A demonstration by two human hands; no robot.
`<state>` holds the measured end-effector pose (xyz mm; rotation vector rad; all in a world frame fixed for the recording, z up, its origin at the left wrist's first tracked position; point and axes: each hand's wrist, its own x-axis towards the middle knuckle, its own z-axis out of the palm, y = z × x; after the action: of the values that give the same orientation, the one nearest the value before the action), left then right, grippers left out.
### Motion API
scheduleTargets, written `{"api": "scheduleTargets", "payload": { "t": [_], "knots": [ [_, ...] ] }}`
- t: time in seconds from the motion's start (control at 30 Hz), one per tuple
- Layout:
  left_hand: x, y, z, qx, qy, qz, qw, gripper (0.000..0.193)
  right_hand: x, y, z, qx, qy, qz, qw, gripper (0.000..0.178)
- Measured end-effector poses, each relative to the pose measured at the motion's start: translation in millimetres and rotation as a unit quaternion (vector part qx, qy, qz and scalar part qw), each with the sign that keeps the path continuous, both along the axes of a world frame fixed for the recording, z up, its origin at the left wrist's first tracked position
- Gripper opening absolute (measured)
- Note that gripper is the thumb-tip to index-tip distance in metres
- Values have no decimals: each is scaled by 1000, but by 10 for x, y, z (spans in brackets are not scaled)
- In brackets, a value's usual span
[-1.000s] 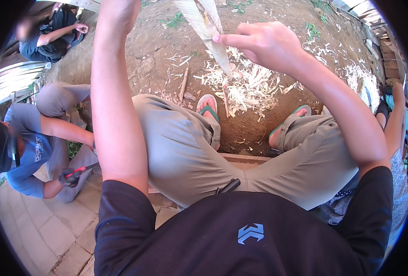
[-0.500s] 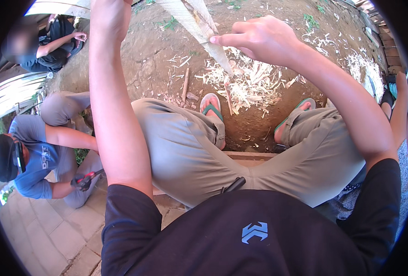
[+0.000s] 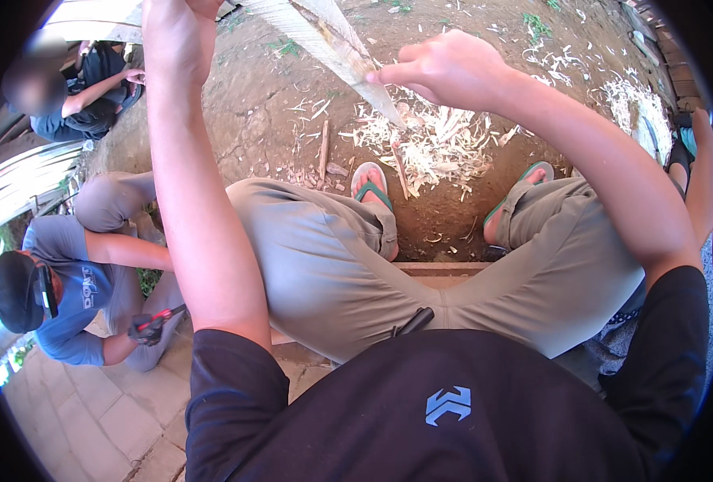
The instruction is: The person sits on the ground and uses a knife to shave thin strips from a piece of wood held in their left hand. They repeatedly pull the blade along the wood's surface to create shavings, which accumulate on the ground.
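A pale wooden board slants down from the top edge of the head view and narrows to a pointed tip above the ground. A darker, rough streak runs along its right side. My right hand is at that side with fingers curled, its leading fingertip against the wood near the tip. Whatever those fingers may grip is too small to make out. My left arm reaches up to the top edge, where my left hand is partly cut off. Its fingers are out of the picture, so their hold is hidden.
Curly wood shavings lie on the dirt beyond my sandalled feet, beside a thin stick. On the left, a co-worker in a blue shirt holds a red-handled tool. Another person sits farther back. Paving covers the lower left.
The board and my left hand have shifted slightly left. My right hand stays at the board's edge, with its fingers turned a little. The co-worker's head and tool have moved slightly.
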<state>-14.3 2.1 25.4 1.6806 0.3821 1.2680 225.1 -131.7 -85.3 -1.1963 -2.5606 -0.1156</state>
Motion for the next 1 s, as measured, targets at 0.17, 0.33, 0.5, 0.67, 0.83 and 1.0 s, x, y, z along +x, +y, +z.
{"api": "scheduleTargets", "payload": {
  "t": [0.17, 0.33, 0.5, 0.67, 0.83, 1.0],
  "knots": [
    [-18, 137, 38, -140, -58, -39, 988, 65, 36, -94, -119, 8, 26, 5, 1000, 64],
    [147, -203, 138, -79, -4, 42, 996, 64, -19, -129, -118, 12, 25, -18, 999, 55],
    [131, -179, 129, -83, -33, -4, 996, 66, -43, -119, -245, 34, 15, -8, 999, 58],
    [-15, -90, 187, -71, -31, -80, 994, 67, -96, -110, -153, 22, 46, -19, 999, 61],
    [255, -345, 238, -86, -13, 92, 992, 68, -64, -25, -125, 76, 76, -10, 994, 57],
    [52, -192, 105, -12, 9, 28, 999, 69, -108, 5, 2, 91, 93, -11, 991, 52]
  ]
}}
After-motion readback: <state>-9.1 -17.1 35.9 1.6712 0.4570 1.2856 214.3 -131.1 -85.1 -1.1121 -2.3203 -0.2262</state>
